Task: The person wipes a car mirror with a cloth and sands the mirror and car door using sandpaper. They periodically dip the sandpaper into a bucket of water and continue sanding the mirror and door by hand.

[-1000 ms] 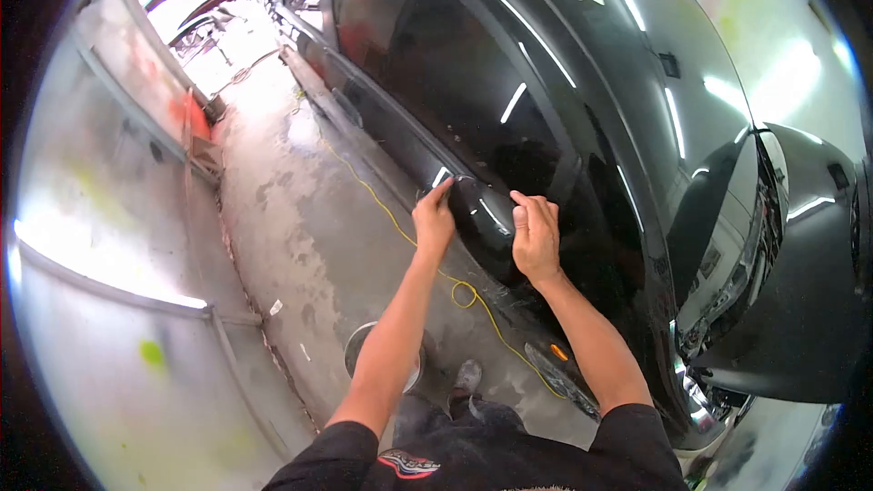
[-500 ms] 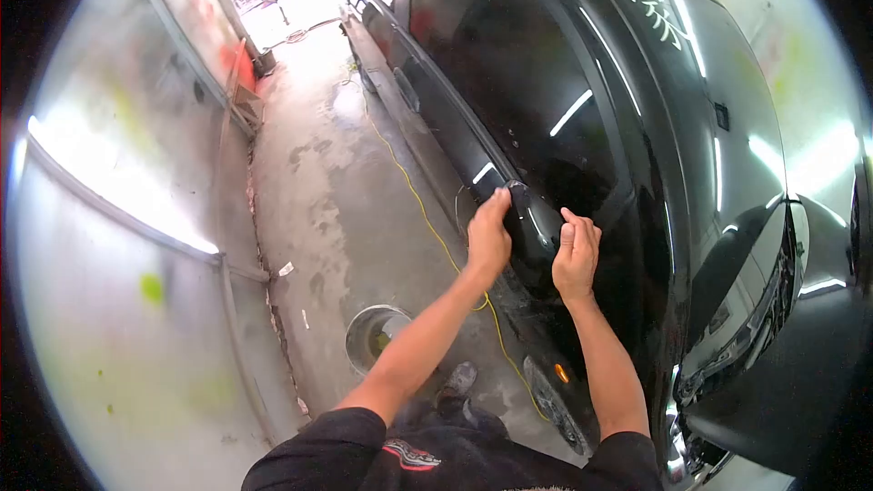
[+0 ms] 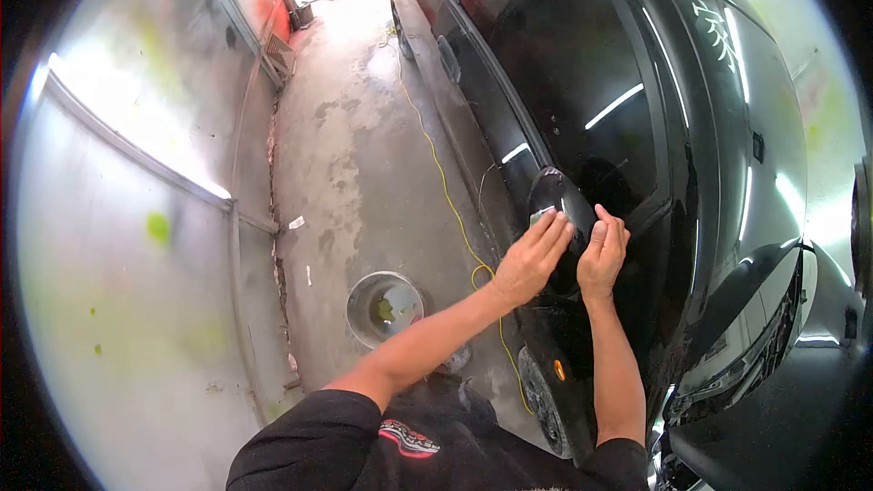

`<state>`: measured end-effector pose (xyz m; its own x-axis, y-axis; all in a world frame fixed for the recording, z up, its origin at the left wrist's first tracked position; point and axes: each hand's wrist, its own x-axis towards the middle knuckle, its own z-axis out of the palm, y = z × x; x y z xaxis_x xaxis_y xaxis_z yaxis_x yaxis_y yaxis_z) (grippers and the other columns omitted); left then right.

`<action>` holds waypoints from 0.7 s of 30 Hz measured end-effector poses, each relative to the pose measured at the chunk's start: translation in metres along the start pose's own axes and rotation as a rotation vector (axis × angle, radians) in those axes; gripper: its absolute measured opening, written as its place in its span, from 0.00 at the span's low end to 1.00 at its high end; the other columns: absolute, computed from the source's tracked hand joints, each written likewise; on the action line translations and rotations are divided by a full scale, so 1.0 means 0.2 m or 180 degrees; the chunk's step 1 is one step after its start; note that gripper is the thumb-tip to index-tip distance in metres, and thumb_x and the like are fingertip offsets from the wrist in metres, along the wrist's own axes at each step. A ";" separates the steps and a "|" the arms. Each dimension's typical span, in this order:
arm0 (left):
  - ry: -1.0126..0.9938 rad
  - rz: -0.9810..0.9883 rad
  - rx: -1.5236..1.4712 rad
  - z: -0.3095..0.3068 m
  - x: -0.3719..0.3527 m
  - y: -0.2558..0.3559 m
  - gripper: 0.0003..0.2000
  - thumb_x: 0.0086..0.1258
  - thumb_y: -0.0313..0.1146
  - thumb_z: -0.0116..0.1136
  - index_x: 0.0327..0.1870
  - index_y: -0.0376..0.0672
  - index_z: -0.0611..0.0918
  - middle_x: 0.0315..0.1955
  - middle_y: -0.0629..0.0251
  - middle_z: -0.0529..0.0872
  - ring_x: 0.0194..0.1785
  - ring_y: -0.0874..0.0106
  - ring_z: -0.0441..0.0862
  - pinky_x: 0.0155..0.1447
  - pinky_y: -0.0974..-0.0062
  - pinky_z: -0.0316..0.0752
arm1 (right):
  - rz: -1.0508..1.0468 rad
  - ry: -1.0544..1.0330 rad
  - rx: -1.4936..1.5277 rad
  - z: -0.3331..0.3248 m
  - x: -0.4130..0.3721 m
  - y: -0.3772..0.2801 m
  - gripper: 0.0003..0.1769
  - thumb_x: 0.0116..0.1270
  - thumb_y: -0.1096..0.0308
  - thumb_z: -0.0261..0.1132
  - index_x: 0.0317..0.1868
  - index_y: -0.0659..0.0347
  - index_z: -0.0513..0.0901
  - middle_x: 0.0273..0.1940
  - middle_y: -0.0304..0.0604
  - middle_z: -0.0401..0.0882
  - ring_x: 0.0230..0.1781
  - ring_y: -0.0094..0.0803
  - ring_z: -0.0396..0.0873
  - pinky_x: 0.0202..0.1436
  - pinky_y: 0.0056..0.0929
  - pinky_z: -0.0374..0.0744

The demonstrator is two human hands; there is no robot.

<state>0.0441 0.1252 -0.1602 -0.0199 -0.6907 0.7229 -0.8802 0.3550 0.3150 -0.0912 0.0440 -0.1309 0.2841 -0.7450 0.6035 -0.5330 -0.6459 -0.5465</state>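
A glossy black car [image 3: 582,82] fills the right side, its black side mirror [image 3: 556,195] sticking out toward me. My left hand [image 3: 530,261] lies flat on the mirror housing and presses a small pale pad [image 3: 543,215] under its fingertips. My right hand [image 3: 602,255] rests just beside it on the mirror's right part, fingers straight and together, holding nothing. Both forearms reach up from my black shirt at the bottom.
A metal bucket [image 3: 384,307] stands on the stained concrete floor near my feet. A yellow cable [image 3: 444,186] runs along the floor beside the car. The front wheel [image 3: 544,405] and an orange side marker [image 3: 558,369] sit below my hands. A paint-spattered wall [image 3: 136,245] borders the left.
My view has swung left and closer to the mirror. My left hand slid from the mirror's left edge onto its face with the pad; my right hand moved onto the housing.
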 end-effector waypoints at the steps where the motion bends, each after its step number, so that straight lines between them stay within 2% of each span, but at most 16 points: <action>1: 0.0069 -0.0137 -0.0084 0.00 0.04 -0.03 0.25 0.64 0.20 0.54 0.65 0.27 0.78 0.65 0.42 0.79 0.74 0.47 0.72 0.77 0.56 0.69 | -0.0028 0.0016 -0.0010 0.00 0.01 -0.01 0.19 0.84 0.63 0.50 0.59 0.65 0.82 0.50 0.51 0.83 0.51 0.48 0.78 0.61 0.44 0.72; 3: 0.0225 -0.0641 -0.0415 0.09 0.16 -0.17 0.26 0.62 0.17 0.53 0.65 0.31 0.78 0.66 0.44 0.79 0.74 0.48 0.72 0.77 0.58 0.70 | -0.0046 0.0014 -0.0026 0.00 0.01 0.00 0.19 0.84 0.62 0.49 0.59 0.65 0.82 0.51 0.51 0.83 0.52 0.48 0.78 0.61 0.44 0.72; 4: 0.0102 -0.0948 -0.0547 0.06 0.25 -0.19 0.26 0.61 0.16 0.52 0.65 0.32 0.78 0.66 0.44 0.79 0.73 0.48 0.73 0.77 0.59 0.70 | -0.0021 0.0010 -0.0036 0.00 0.01 0.00 0.20 0.85 0.62 0.49 0.59 0.65 0.82 0.51 0.51 0.83 0.52 0.48 0.78 0.62 0.44 0.72; 6: 0.0073 -0.0967 -0.0369 0.06 0.27 -0.16 0.25 0.62 0.18 0.54 0.64 0.30 0.79 0.64 0.44 0.80 0.72 0.48 0.73 0.77 0.59 0.70 | 0.0005 -0.0022 -0.0033 0.00 0.01 0.00 0.20 0.85 0.61 0.49 0.59 0.65 0.82 0.52 0.52 0.83 0.53 0.49 0.78 0.62 0.44 0.71; 8: 0.0213 -0.0399 -0.0146 0.08 0.13 -0.06 0.24 0.62 0.22 0.57 0.62 0.30 0.80 0.63 0.44 0.81 0.72 0.50 0.75 0.77 0.59 0.70 | 0.0067 -0.0028 -0.0017 0.00 0.00 0.00 0.21 0.85 0.61 0.48 0.59 0.65 0.82 0.52 0.52 0.83 0.54 0.49 0.77 0.63 0.44 0.71; 10: 0.0016 0.0276 0.0170 0.00 0.07 0.02 0.22 0.64 0.27 0.57 0.60 0.31 0.82 0.64 0.47 0.81 0.72 0.52 0.76 0.77 0.59 0.71 | 0.0116 -0.0044 0.0001 0.01 0.00 0.01 0.21 0.85 0.60 0.48 0.60 0.65 0.82 0.52 0.52 0.83 0.55 0.49 0.77 0.63 0.43 0.71; 12: 0.0253 0.0175 -0.0067 0.09 0.11 -0.12 0.22 0.64 0.26 0.57 0.60 0.32 0.82 0.64 0.47 0.81 0.71 0.52 0.76 0.77 0.59 0.71 | 0.0123 -0.0062 0.0010 0.01 0.00 0.02 0.21 0.85 0.60 0.48 0.60 0.66 0.82 0.52 0.52 0.83 0.55 0.49 0.77 0.63 0.43 0.72; 13: 0.0392 -0.0290 -0.0408 0.10 0.19 -0.17 0.22 0.63 0.22 0.56 0.60 0.33 0.82 0.65 0.46 0.80 0.71 0.51 0.76 0.76 0.58 0.71 | 0.0112 -0.0085 0.0000 0.01 0.00 0.02 0.21 0.85 0.60 0.48 0.61 0.66 0.81 0.54 0.52 0.82 0.56 0.49 0.77 0.64 0.43 0.71; 14: 0.0247 -0.0779 -0.0608 0.11 0.26 -0.23 0.24 0.61 0.18 0.54 0.61 0.33 0.81 0.66 0.45 0.79 0.71 0.50 0.76 0.76 0.57 0.71 | 0.0109 -0.0089 -0.0037 0.01 0.00 0.01 0.21 0.85 0.60 0.48 0.61 0.66 0.81 0.54 0.52 0.82 0.56 0.49 0.76 0.64 0.43 0.71; 16: -0.0270 -0.1372 -0.0913 0.10 0.38 -0.28 0.25 0.61 0.16 0.52 0.63 0.34 0.80 0.67 0.45 0.78 0.70 0.48 0.76 0.76 0.56 0.70 | 0.0074 -0.0087 -0.0113 0.01 0.00 0.00 0.21 0.85 0.60 0.48 0.61 0.65 0.81 0.55 0.52 0.82 0.56 0.49 0.76 0.64 0.43 0.71; 18: 0.0421 -0.1157 -0.0643 0.17 0.29 -0.20 0.24 0.62 0.16 0.52 0.62 0.33 0.80 0.65 0.44 0.79 0.70 0.47 0.76 0.76 0.56 0.70 | 0.0009 -0.0036 -0.0177 0.01 -0.01 0.02 0.21 0.85 0.61 0.48 0.61 0.65 0.81 0.55 0.52 0.82 0.57 0.49 0.76 0.64 0.44 0.71; 19: 0.0509 -0.1085 -0.0717 0.13 0.24 -0.12 0.22 0.64 0.18 0.53 0.61 0.31 0.81 0.64 0.44 0.81 0.71 0.49 0.76 0.76 0.56 0.70 | -0.0041 -0.0003 -0.0199 0.03 0.00 0.03 0.21 0.85 0.61 0.49 0.61 0.65 0.81 0.55 0.52 0.81 0.57 0.48 0.76 0.64 0.44 0.71; 21: 0.0546 -0.0533 -0.0585 0.14 0.10 -0.03 0.21 0.66 0.20 0.54 0.62 0.30 0.80 0.64 0.45 0.82 0.73 0.51 0.74 0.77 0.57 0.69 | -0.0089 0.0015 -0.0237 0.03 0.00 0.03 0.21 0.85 0.61 0.49 0.61 0.65 0.81 0.55 0.52 0.81 0.57 0.48 0.76 0.64 0.43 0.71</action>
<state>0.0352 0.0915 -0.1646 0.2123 -0.6384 0.7399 -0.7635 0.3641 0.5333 -0.0895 0.0388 -0.1378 0.2960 -0.7260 0.6207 -0.5827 -0.6522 -0.4849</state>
